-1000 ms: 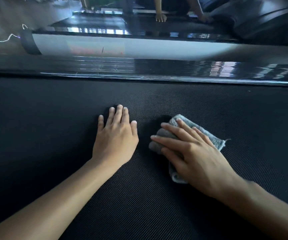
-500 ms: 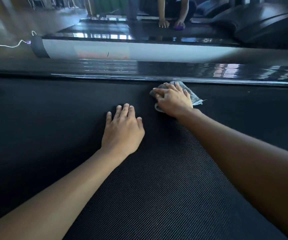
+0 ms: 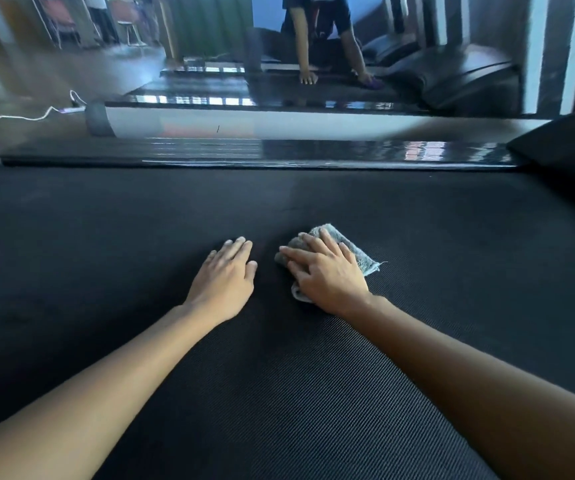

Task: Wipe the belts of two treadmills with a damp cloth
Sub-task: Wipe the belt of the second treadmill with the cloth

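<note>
left hand [image 3: 225, 277]: flat on the belt [image 3: 106, 258], fingers straight
right hand [image 3: 327, 273]: fingers spread, pressing grey cloth [image 3: 357, 252] onto belt

Both arms are stretched forward; the left hand [image 3: 225, 275] is laid flat, the right hand [image 3: 327, 277] pressed down, fingers straight.

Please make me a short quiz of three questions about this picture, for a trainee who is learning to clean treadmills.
1. True or false: the left hand presses the grey cloth.
2. Where is the cloth? A: flat on the belt. B: on the side rail. C: lifted in the air.
3. What colour is the cable at far left?

Key: 1 false, the right hand presses it. 2 A. 3 white.
</note>
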`<state>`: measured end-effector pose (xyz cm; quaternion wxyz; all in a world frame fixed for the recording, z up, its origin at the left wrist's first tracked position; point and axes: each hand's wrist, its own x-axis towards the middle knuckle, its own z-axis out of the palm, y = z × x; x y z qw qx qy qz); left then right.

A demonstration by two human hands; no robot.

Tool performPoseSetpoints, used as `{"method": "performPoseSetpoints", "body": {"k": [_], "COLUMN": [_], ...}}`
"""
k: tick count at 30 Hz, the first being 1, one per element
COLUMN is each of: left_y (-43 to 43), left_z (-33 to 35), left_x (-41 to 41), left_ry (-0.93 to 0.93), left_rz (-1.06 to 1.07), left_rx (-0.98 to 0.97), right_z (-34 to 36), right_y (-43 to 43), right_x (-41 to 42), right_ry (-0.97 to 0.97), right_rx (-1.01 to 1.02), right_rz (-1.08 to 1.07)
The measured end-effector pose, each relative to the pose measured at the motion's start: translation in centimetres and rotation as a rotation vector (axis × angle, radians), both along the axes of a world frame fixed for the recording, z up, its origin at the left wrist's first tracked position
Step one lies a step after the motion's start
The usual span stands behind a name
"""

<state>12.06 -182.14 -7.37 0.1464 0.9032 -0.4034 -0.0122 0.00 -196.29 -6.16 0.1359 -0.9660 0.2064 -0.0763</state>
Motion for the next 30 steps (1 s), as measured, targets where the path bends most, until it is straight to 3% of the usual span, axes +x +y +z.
{"method": "performPoseSetpoints", "body": {"k": [7,10,16,20,25,30], "left_y": [4.1,4.3,5.4,6.3,6.7,7.0], "left_z": [-0.2,-0.3,0.7,1.4,0.8,0.7], "left_x": [-2.1,-2.6,-3.6,-3.1,-1.3,1.3], "left_ry": [-0.021,-0.018,-0.006,-0.033,0.019,0.089], "left_rz": [0.01,0.032,0.021,-0.034,-0.053,-0.012], "left_rx": [0.023,0.018,0.134,0.165,0.026,-0.142], "right_z": [0.7,0.9,0.9,0.5,0.6,-0.1], "right_y": [4.4,3.4,0.8,-1.8,-2.8,5.2], "right_x": [-11.4,-13.8,-10.4,-6.9,-0.5,0.3], "right_ry": [0.072,0.088,-0.01,0.022,0.091,0.052], "right_rx": [-0.023,-0.015,-0.001,-0.065,-0.022,-0.035], "right_rz": [0.319,0.349,0.287,0.124,-0.083,0.1]}}
